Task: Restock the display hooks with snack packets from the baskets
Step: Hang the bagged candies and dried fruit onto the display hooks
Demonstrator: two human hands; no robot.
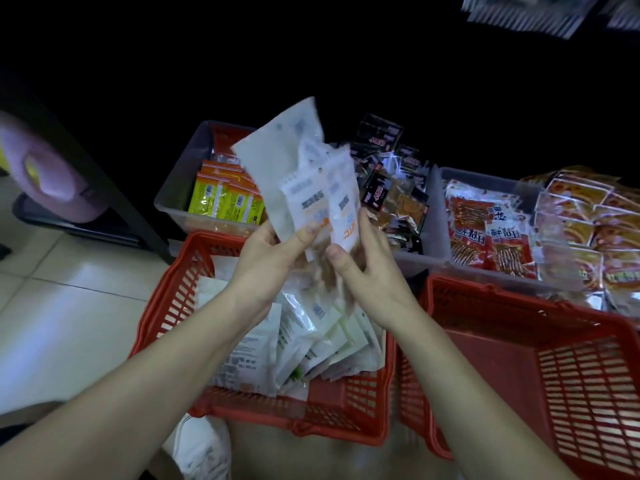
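Observation:
Both hands hold a fanned bundle of white snack packets (304, 188) with grey and orange print, raised above a red basket (332, 414). My left hand (270, 261) grips the bundle from the left, thumb across the lower front. My right hand (367, 268) grips it from the right, thumb on the bottom edge. More white packets (304, 341) lie piled in that basket. Hanging packets (526, 12) show blurred at the top right; their hooks are hidden in the dark.
A second red basket (540, 368) stands at the right with nothing visible in it. Behind are clear bins: yellow-orange packets (225, 195), black packets (388, 168), red packets (485, 233) and orange ones (595, 216). A dark shelf post (114, 202) and tiled floor (69, 306) lie left.

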